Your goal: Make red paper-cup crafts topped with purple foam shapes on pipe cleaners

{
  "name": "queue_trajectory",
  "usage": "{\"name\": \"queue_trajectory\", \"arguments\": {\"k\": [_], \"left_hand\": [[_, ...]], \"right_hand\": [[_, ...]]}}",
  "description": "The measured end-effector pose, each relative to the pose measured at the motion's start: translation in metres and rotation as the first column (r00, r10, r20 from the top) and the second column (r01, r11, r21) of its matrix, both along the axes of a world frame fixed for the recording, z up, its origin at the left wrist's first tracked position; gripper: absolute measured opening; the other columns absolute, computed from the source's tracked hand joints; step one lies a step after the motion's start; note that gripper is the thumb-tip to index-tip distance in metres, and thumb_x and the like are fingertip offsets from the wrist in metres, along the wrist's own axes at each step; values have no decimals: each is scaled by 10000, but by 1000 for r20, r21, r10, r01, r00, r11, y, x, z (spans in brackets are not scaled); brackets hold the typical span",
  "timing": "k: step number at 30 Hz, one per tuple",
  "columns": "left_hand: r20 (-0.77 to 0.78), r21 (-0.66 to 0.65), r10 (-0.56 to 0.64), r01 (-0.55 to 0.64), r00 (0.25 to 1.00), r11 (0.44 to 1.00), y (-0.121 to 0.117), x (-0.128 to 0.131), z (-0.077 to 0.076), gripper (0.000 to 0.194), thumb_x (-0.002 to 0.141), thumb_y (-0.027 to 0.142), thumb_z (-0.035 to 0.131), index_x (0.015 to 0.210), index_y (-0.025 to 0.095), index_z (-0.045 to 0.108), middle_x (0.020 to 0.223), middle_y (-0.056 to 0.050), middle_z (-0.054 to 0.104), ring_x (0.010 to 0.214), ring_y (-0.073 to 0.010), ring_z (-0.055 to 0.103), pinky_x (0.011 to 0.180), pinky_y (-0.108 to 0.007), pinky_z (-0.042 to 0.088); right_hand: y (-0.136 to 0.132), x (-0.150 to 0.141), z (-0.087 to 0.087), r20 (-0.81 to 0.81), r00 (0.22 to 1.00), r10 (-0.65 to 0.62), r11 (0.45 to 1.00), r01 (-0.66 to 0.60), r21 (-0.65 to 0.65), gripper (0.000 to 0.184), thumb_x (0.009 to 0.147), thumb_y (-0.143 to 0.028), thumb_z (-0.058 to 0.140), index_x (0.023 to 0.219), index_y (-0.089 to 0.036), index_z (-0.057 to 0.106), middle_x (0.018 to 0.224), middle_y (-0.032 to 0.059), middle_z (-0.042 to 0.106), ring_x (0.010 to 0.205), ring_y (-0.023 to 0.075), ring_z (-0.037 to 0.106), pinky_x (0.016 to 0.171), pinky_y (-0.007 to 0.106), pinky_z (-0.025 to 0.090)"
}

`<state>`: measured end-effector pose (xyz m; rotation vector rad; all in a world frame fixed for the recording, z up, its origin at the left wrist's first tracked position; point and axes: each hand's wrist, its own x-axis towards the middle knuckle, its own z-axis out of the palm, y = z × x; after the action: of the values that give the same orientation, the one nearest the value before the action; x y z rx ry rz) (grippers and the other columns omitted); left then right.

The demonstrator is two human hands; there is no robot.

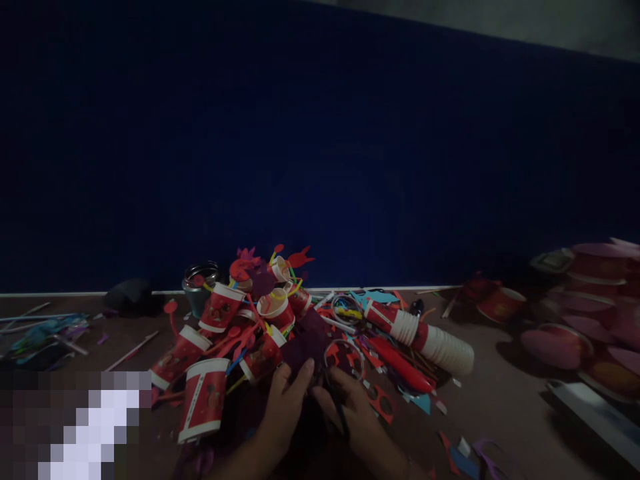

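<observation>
A dark purple sheet [311, 337] is standing out in front of the left hand [293, 393], which is pinching its near edge between thumb and fingers above the counter [495, 400]. Close beside it, the right hand [356, 407] is curling around a dark tool [342, 419], its exact shape too dim to tell. Red paper cups [206, 397] are lying and leaning in a heap to the left, while a cup stack [443, 347] is lying on its side to the right, beside paper scraps [383, 400].
</observation>
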<state>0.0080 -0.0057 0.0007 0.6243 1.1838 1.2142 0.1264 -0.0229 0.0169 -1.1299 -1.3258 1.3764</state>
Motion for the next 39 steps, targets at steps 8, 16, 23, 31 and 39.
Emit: {"name": "queue_trajectory", "arguments": {"k": [8, 16, 23, 31, 39], "left_hand": [[10, 39, -24, 24, 1000, 999, 0, -2, 7, 351, 598, 441, 743, 677, 163, 543, 619, 32, 600, 630, -132, 561, 647, -263, 451], [34, 51, -16, 14, 999, 999, 0, -1, 16, 332, 577, 416, 759, 695, 164, 579, 629, 30, 625, 630, -135, 576, 655, -262, 460], [17, 83, 2, -3, 1000, 997, 0, -2, 19, 337, 562, 400, 769, 729, 149, 619, 675, -1, 667, 667, -168, 604, 678, -281, 470], [-55, 182, -122, 130, 991, 975, 4, -5, 26, 285, 614, 399, 730, 735, 147, 675, 665, -21, 691, 663, -187, 613, 667, -288, 476], [-55, 227, -124, 133, 991, 965, 6, -6, 21, 339, 615, 429, 725, 767, 130, 681, 725, -53, 712, 717, -215, 630, 703, -308, 483]], "right_hand": [[0, -1, 10, -4, 1000, 17, 997, -18, -71, 468, 663, -620, 615, 618, -190, 432, 486, -79, 375, 440, 64, 301, 405, 191, 246], [2, 3, 1, 15, 999, 38, 997, -37, -62, 420, 701, -561, 624, 651, -181, 453, 496, -84, 370, 442, 56, 301, 401, 180, 243], [4, 6, -1, 25, 998, 53, 997, -51, -57, 422, 699, -564, 624, 647, -180, 458, 486, -87, 377, 417, 50, 298, 385, 176, 249], [8, 12, -4, 59, 996, 65, 997, -62, -40, 402, 698, -532, 646, 647, -178, 461, 490, -82, 404, 422, 54, 341, 392, 174, 278], [10, 12, -2, 68, 995, 77, 993, -70, -94, 399, 669, -529, 669, 651, -176, 484, 398, -104, 386, 323, 43, 313, 324, 164, 249]]}}
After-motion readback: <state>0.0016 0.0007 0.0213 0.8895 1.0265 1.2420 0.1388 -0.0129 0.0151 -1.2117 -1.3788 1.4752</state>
